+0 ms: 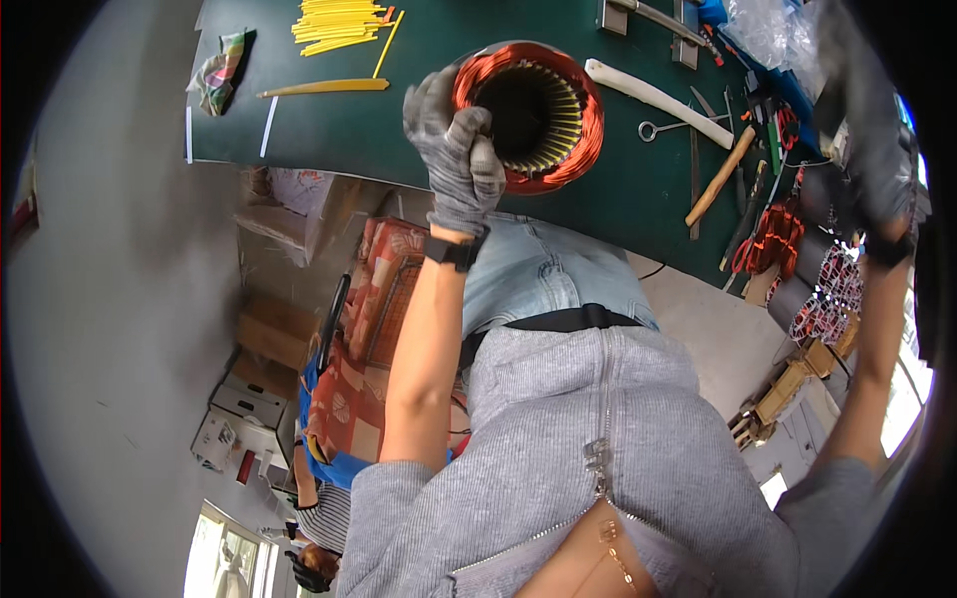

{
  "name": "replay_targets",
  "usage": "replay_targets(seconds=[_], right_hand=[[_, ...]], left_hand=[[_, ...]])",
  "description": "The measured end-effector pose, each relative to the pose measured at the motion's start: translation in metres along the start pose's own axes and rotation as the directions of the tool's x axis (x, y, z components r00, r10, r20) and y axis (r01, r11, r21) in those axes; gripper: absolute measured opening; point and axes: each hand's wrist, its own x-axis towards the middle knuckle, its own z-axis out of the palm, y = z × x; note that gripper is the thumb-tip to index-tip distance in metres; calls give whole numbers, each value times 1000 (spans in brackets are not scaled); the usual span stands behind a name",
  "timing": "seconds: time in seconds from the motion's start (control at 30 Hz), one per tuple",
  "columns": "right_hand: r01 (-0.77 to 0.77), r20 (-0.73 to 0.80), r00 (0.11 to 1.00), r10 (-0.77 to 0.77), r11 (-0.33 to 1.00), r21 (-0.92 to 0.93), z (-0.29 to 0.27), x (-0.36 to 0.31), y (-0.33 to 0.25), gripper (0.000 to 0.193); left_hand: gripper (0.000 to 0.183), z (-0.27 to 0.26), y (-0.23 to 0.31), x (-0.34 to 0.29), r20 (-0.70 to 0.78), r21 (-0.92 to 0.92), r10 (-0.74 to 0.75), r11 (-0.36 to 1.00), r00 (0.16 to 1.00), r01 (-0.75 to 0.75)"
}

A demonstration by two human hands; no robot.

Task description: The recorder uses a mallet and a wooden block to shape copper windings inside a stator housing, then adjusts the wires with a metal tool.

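A motor stator [588, 125] with red-orange copper windings stands on the green table; yellow insulation strips line its round, dark opening. My left hand [454, 149], in a grey glove, is closed at the left side of its winding ring, with curled fingers overlapping the rim. Whether something small is also in those fingers is hidden. Far to the right, my right hand [865, 149], also gloved, is smeared by motion beside a blue bin [800, 100] with clear plastic bags [763, 35]. Its fingers cannot be made out.
Yellow strips [339, 22] and a pointed yellow stick [324, 88] lie at the table's far left, near a crumpled cloth [221, 72]. Right of the stator are a white bar [658, 103], a wooden handle [722, 177] and scissors [788, 125]. Copper coils [776, 239] hang by the right edge.
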Motion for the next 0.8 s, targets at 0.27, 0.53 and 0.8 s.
replay_targets(seconds=[0.27, 0.53, 0.8], right_hand=[[-155, 462, 769, 441, 830, -536, 51, -18, -72, 41], [117, 304, 908, 289, 522, -845, 106, -152, 31, 43], [-107, 289, 931, 225, 922, -373, 21, -38, -16, 47]], left_hand=[[28, -10, -10, 12, 95, -11, -28, 1000, 995, 30], [22, 15, -1, 18, 102, -94, -22, 995, 995, 31], [23, 10, 0, -1, 26, -74, -52, 996, 998, 54]])
